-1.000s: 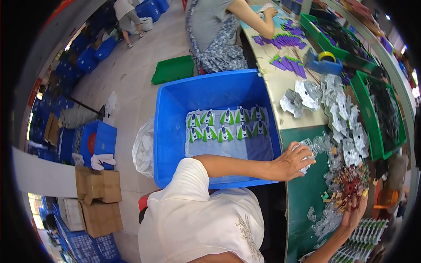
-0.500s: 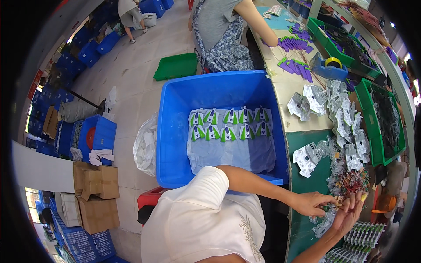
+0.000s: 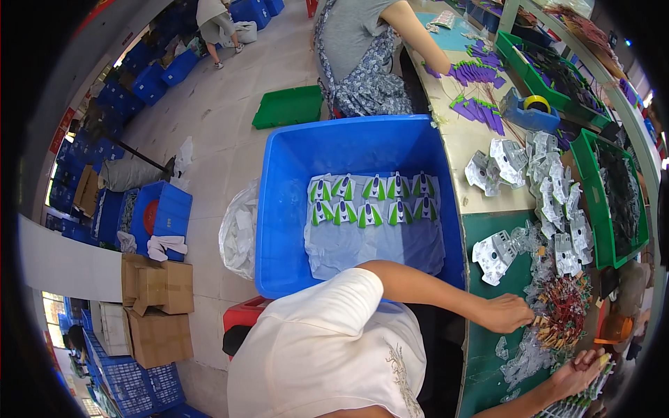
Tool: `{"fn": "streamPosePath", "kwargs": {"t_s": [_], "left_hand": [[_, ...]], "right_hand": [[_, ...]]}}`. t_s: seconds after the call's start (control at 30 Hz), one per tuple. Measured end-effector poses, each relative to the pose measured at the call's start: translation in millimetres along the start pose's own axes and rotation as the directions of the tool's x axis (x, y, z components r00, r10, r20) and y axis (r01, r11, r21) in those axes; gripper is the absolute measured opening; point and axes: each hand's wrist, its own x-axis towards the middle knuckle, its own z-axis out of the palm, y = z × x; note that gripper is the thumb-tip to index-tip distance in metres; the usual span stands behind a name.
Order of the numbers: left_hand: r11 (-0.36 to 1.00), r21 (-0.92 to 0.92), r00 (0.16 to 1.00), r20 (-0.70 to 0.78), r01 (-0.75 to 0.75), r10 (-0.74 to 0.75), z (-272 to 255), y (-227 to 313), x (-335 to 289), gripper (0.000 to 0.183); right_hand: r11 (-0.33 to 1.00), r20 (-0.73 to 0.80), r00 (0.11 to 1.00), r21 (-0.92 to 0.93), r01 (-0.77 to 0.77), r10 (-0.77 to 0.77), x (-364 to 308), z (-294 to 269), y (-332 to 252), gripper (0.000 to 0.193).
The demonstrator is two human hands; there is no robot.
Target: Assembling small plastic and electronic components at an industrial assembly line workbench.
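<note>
Tangled red-wire bundle [image 3: 566, 306] is just right of the curled left hand [image 3: 509, 313], right hand [image 3: 575, 375] slightly farther; can't tell either grip.

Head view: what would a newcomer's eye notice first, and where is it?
Most likely the big blue bin in the middle, with two rows of white-and-green parts on pale sheeting inside. Next, the tangle of red wires on the bench at right, with the left hand close beside it. Farther up the bench, purple pieces stand out.

Assy workshop; bench [image 3: 488, 203] w/ plastic pts [image 3: 555, 189]; blue bins [image 3: 282, 223]; co-worker [image 3: 354, 45]
</note>
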Motion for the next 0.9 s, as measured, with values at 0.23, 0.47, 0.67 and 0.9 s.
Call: {"fn": "streamPosePath", "kwargs": {"t_s": [0.23, 0.47, 0.67, 0.9], "left_hand": [[0.954, 0.155, 0.958, -0.095, -0.255, 0.271, 8.8, -5.9, -20.9, 0.057], [0.804, 0.594, 0.982, -0.170, 0.034, 0.084, -64.7, -27.1, -110.6, 0.060], [0.782, 0.623, 0.992, -0.105, 0.006, 0.076, -83.7, -42.9, -98.9, 0.052], [0.801, 0.587, 0.981, -0.058, -0.118, 0.186, -74.9, -31.5, -105.9, 0.034]], "right_hand": [[0.993, 0.139, 0.990, -0.115, -0.022, 0.037, -20.3, -28.9, 6.9, 0.026], [0.957, 0.212, 0.933, -0.101, -0.274, 0.289, -49.1, -52.1, 23.9, 0.030], [0.925, 0.205, 0.905, -0.159, -0.345, 0.373, -83.0, -8.9, 22.7, 0.012], [0.865, 0.180, 0.862, -0.279, -0.418, 0.474, -104.8, -41.6, 17.4, 0.010]]}}
